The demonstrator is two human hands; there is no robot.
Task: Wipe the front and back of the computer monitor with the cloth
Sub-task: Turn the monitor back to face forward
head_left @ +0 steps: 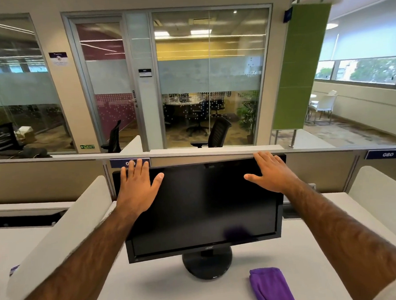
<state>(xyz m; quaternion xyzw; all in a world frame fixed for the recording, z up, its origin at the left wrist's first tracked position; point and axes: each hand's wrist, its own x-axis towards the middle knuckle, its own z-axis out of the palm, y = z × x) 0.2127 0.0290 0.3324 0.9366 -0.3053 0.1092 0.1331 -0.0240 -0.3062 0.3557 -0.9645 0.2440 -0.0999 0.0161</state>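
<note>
Purple folded microfibre cloth (272,288) lies flat on the white tabletop (154,289) at its near edge, right of the monitor's round black base (207,263), with its long axis running roughly from the near edge away toward the screen. From the head view I judge this to be the relation that matters: the cloth sits well behind both palms, back along my right forearm and close under it, so my right hand (270,172) is the nearer one to fetch it, though it would have to draw back toward me first.

Both hands are up on the black flat-panel computer monitor (202,209), which stands toward the far edge of the tabletop against the beige partition (45,180). My left hand (138,184) is spread at the upper left corner, fingers (138,168) apart and reaching past the top bezel, thumb lying on the dark screen. The right hand mirrors it at the upper right corner, fingers splayed over the top edge, thumb pointing inward. Neither hand holds anything; whether the palms press the glass I cannot tell. Both forearms are extended, nearly straight.

Wiping, by my reading, has not begun.
</note>
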